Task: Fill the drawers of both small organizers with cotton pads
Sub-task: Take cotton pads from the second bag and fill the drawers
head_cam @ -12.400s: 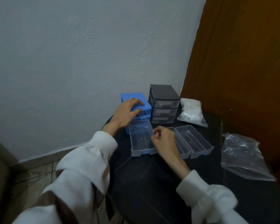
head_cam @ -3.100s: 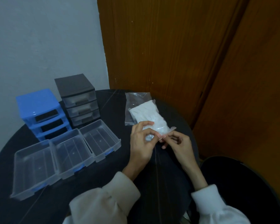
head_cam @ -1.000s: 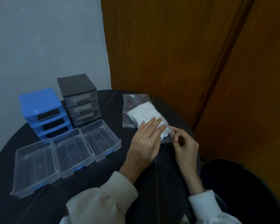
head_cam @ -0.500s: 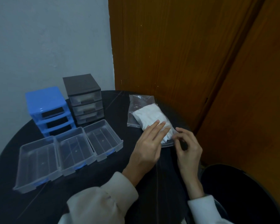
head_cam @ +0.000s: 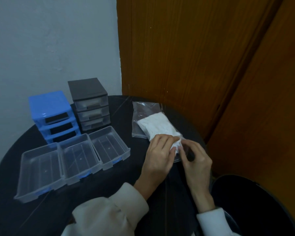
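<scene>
A clear plastic bag of white cotton pads lies on the black round table. My left hand has its fingers curled into the bag's near mouth, on the pads. My right hand pinches the bag's open edge beside it. Three clear drawers lie side by side, pulled out and holding nothing. Behind them stands the blue organizer with all three slots vacant. The grey organizer next to it has its three drawers in.
A white wall stands behind the organizers and a brown wooden door rises at the table's far right. A second, flat clear bag lies under the pads' bag. A dark round seat sits low at the right.
My left hand went from lying flat on the bag to curling its fingers into the bag's mouth. My right hand shifted closer and pinches the opening.
</scene>
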